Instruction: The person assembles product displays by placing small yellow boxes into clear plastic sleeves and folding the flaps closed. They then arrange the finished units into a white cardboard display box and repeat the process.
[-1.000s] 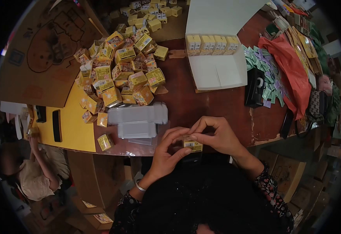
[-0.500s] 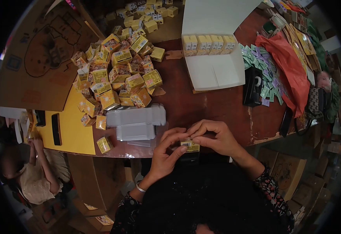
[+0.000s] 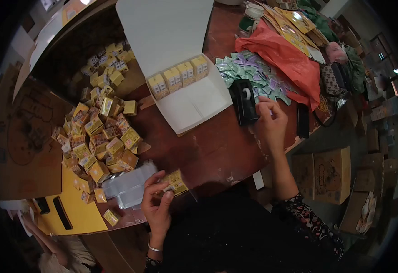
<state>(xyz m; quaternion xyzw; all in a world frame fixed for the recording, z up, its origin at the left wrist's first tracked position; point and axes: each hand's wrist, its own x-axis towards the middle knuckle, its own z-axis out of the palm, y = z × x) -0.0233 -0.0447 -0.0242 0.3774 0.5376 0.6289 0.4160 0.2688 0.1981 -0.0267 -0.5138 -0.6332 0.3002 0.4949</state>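
Observation:
My left hand (image 3: 157, 207) holds a small yellow printed box (image 3: 175, 183) between thumb and fingers at the table's front edge. A thin clear edge sticks out at the box's lower right. My right hand (image 3: 272, 119) is raised over the table just right of a black tape dispenser (image 3: 245, 103), its fingers curled together near a pile of green and purple sachets (image 3: 249, 68). Whatever is between those fingertips is too small to make out. Clear plastic cases (image 3: 128, 187) lie left of my left hand, beside a large heap of yellow boxes (image 3: 98, 139).
An open white carton (image 3: 199, 111) holds a row of yellow boxes along its back. Red plastic (image 3: 283, 50) lies behind the sachets. A dark phone-like object (image 3: 302, 120) sits at the right edge. At the lower left, another person's arm (image 3: 42, 236) shows near yellow board (image 3: 85, 216).
My hands were together on the box; now my right hand has moved away, up and right to the tape dispenser and sachets. My left hand keeps the box. The view has turned rightward.

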